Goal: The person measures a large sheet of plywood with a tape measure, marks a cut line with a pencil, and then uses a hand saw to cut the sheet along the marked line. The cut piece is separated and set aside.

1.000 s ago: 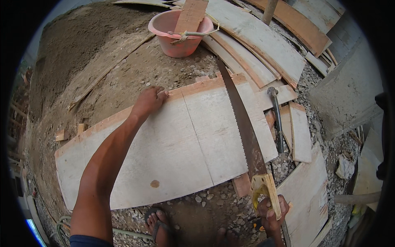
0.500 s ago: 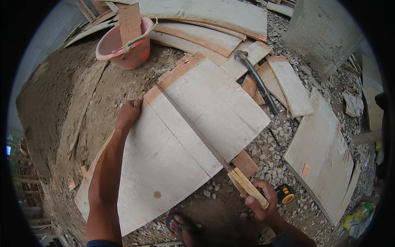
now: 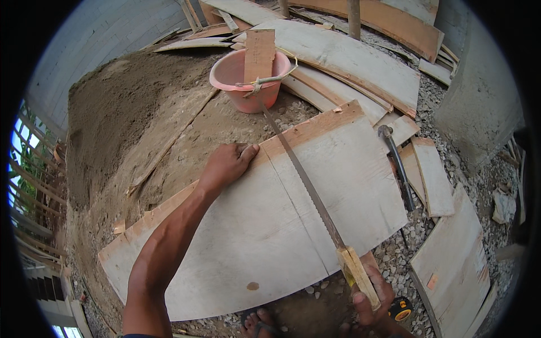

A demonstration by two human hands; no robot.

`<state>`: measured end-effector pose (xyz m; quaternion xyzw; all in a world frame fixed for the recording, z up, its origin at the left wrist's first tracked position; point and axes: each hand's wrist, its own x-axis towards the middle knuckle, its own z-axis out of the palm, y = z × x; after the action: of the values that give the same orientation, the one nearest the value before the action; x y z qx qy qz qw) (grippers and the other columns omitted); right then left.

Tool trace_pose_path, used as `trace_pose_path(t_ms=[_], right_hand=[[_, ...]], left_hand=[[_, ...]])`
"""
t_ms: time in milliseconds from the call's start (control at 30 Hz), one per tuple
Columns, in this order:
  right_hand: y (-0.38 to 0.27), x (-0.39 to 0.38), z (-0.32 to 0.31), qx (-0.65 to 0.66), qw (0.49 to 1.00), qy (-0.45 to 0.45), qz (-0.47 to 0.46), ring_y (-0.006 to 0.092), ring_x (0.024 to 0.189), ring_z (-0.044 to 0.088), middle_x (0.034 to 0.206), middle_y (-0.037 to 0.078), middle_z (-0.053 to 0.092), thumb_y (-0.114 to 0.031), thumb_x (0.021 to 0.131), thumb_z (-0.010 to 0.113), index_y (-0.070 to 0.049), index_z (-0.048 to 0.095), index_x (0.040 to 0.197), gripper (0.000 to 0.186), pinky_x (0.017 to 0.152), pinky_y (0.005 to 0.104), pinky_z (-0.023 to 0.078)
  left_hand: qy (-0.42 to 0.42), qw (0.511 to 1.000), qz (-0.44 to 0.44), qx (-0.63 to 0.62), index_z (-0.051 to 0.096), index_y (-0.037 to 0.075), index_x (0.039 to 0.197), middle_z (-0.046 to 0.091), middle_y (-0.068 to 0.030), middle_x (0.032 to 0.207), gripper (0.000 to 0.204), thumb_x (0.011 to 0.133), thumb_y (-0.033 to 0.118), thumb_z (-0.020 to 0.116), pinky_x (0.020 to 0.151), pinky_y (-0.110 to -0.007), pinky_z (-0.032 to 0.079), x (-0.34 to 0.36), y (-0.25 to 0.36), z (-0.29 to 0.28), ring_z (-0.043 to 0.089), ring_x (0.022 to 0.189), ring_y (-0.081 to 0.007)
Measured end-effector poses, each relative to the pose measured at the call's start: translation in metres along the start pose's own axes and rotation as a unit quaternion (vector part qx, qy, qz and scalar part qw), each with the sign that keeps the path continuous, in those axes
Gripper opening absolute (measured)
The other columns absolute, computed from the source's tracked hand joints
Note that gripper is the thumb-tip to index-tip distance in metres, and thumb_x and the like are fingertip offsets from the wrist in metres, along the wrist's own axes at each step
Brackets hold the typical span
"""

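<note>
Left hand [image 3: 228, 163]: laid near the middle of the view, toward 9 o'clock, at the far edge of the big pale board [image 3: 225, 253]. Its fingers are bent; whether the edge is pinched cannot be told.
Right hand [image 3: 385, 298]: seen at 5 o'clock, curled around the wood handle [image 3: 358, 271] of the saw [image 3: 311, 193].
Saw: held on a slant, with its handle at 5 o'clock and its tip pointed to 12. The board is crossed by the thin blade, and its far edge is passed by the tip. Whether the wood is touched by the teeth cannot be told.
Dark line [image 3: 291, 200]: drawn across the board, just on the 9 o'clock side of the blade.
Pink bucket [image 3: 231, 88]: set on the dirt at 12 o'clock, with a brown piece of wood [image 3: 260, 53] stood up in it.
Hammer [image 3: 399, 166]: laid at 3 o'clock, near the board's end.
Tape measure [image 3: 400, 308]: left on the stones at 5 o'clock, just beside the right hand.
More boards [image 3: 349, 56]: piled at 1 o'clock.
Sand [image 3: 112, 118]: heaped at 10 o'clock.
</note>
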<state>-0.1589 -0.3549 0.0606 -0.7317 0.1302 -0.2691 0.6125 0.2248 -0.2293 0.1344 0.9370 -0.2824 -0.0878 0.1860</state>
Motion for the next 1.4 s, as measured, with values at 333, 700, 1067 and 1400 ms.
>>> trace_pose_path(t_ms=[333, 700, 1067, 1400], right_hand=[[-0.019, -0.011, 0.005, -0.062, 0.996, -0.058, -0.036, 0.0246, 0.076, 0.062, 0.09, 0.014, 0.064, -0.021, 0.085, 0.064, 0.008, 0.056, 0.117, 0.043, 0.068, 0.0344, 0.051], [-0.011, -0.031, 0.001, 0.016, 0.972, -0.17, 0.163, 0.0284, 0.07, 0.06, 0.087, 0.012, 0.064, -0.026, 0.083, 0.068, 0.004, 0.059, 0.109, 0.041, 0.065, 0.0357, 0.049], [0.005, -0.033, 0.015, 0.087, 0.948, -0.251, 0.174, 0.0291, 0.072, 0.06, 0.088, 0.013, 0.064, -0.026, 0.082, 0.069, 0.003, 0.059, 0.108, 0.04, 0.067, 0.0363, 0.049], [0.007, -0.007, -0.003, 0.071, 0.942, -0.293, 0.15, 0.0298, 0.074, 0.06, 0.088, 0.013, 0.064, -0.026, 0.081, 0.07, 0.003, 0.059, 0.107, 0.04, 0.069, 0.0369, 0.049]], left_hand=[[0.039, 0.999, 0.007, -0.036, 0.071, 0.007, 0.095, 0.067, -0.0224, 0.083, 0.046, 0.092, 0.047, 0.049, 0.075, -0.046, 0.049, -0.01, 0.004, -0.002, 0.063, 0.08, -0.0402], [0.035, 0.997, 0.021, -0.064, 0.068, 0.0, 0.09, 0.064, -0.0222, 0.073, 0.04, 0.091, 0.038, 0.055, 0.065, -0.045, 0.047, -0.039, 0.028, -0.027, 0.06, 0.066, -0.0392], [0.089, 0.994, 0.052, 0.04, 0.066, 0.002, 0.092, 0.059, -0.0237, 0.069, 0.03, 0.09, 0.03, 0.056, 0.061, -0.045, 0.047, -0.084, 0.046, -0.081, 0.057, 0.062, -0.041], [0.142, 0.983, 0.099, 0.067, 0.063, 0.005, 0.087, 0.058, -0.0241, 0.067, 0.037, 0.092, 0.04, 0.053, 0.062, -0.05, 0.046, -0.098, 0.042, -0.082, 0.058, 0.067, -0.0436]])
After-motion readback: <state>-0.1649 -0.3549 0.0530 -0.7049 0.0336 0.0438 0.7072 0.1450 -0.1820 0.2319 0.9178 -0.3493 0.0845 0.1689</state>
